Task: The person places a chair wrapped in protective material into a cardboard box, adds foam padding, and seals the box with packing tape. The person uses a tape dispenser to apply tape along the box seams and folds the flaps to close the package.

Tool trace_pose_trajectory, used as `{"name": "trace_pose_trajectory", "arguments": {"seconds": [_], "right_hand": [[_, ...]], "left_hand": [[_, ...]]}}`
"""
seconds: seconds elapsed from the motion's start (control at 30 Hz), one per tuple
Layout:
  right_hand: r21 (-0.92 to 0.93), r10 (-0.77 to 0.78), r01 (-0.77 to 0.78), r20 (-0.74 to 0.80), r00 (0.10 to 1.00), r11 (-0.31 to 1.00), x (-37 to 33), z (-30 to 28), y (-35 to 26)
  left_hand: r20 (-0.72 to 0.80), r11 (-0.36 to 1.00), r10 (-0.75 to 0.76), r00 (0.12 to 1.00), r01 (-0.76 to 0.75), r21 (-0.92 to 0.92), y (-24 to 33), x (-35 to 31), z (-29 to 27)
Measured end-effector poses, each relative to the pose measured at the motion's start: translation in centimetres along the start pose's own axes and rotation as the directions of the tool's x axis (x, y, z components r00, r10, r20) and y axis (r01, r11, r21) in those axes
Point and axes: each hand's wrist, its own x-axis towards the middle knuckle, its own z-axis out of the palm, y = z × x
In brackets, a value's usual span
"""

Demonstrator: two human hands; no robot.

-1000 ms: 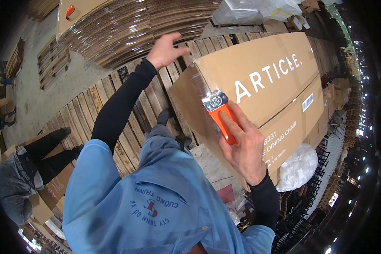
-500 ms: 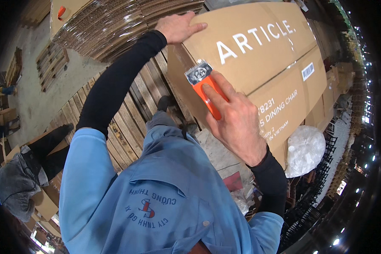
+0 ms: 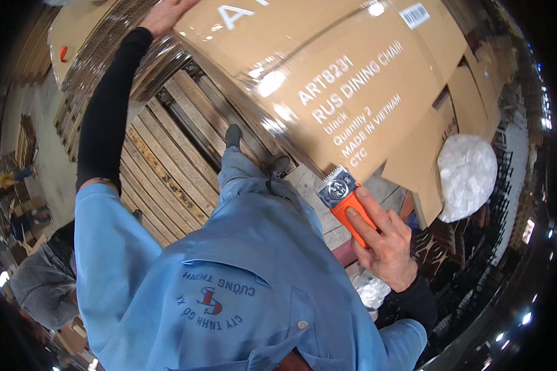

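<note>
A large brown cardboard box with white lettering stands before me, reaching beyond the top of the view. My left hand grips its far left corner, the fingertips cut off by the frame. My right hand is closed around an orange handheld tape cutter, whose metal head has a row of teeth. That toothed end is at the box's near corner; whether it touches is unclear. Glossy clear tape shows along the box's left edge.
Wooden slats lie under the box and around my feet. Stacked flat cardboard is at the far left, with a small orange object on top. On the right are a white plastic-wrapped bundle and loose cardboard. A person bends at the lower left.
My right hand has brought the tape cutter along the box's edge from the far end to the near corner. The view has shifted; my left hand stays at the far corner.
</note>
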Motion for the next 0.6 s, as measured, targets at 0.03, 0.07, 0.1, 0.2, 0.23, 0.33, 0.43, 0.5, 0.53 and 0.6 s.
{"name": "trace_pose_trajectory", "arguments": {"seconds": [0.03, 0.07, 0.1, 0.2, 0.23, 0.33, 0.43, 0.5, 0.53, 0.6], "right_hand": [[0.004, 0.004, -0.004, 0.005, 1.000, 1.000, -1.2, 0.0, 0.6], [-0.010, 0.011, -0.010, 0.023, 1.000, 1.000, -2.4, -0.1, 1.0], [-0.010, 0.041, -0.041, 0.021, 0.999, 0.999, -3.7, 0.0, 1.3], [-0.010, 0.105, -0.105, 0.024, 0.994, 0.994, -7.0, 0.8, 2.1], [-0.009, 0.116, -0.116, 0.026, 0.993, 0.993, -7.8, 1.0, 2.3], [0.039, 0.165, -0.165, 0.015, 0.986, 0.985, -9.2, 1.7, 2.2], [0.077, 0.177, -0.177, 0.003, 0.984, 0.981, -9.8, 2.4, 2.4], [0.074, 0.166, -0.165, -0.010, 0.986, 0.984, -9.7, 2.7, 2.7], [0.068, 0.160, -0.159, -0.022, 0.987, 0.985, -9.7, 2.9, 2.9], [0.071, 0.163, -0.160, -0.039, 0.986, 0.985, -9.6, 3.3, 2.9]], "left_hand": [[-0.074, 0.999, 0.004, 0.997, -0.001, 0.039, -1.8, 0.3, 0.4], [-0.038, 1.000, -0.023, 0.999, 0.022, -0.018, -2.5, 0.6, 0.1], [0.000, 0.996, -0.051, 0.999, 0.050, -0.075, -2.9, 1.0, -0.2], [0.001, 0.997, -0.044, 0.999, 0.043, -0.058, -5.9, 1.7, -1.1], [0.003, 0.999, -0.037, 0.999, 0.037, -0.023, -6.1, 2.1, -1.3], [0.087, 0.998, -0.045, 0.995, 0.049, -0.049, -0.1, 1.6, -1.1], [0.149, 0.995, -0.073, 0.986, 0.083, -0.062, 5.3, -0.9, -2.1], [-0.047, 0.999, -0.031, 0.998, 0.029, -0.035, 2.8, -0.8, -1.3], [-0.045, 1.000, -0.025, 0.999, 0.024, -0.017, 2.3, -0.6, -1.4], [-0.038, 1.000, -0.014, 0.999, 0.015, 0.012, 1.6, -0.2, -1.6]]}}
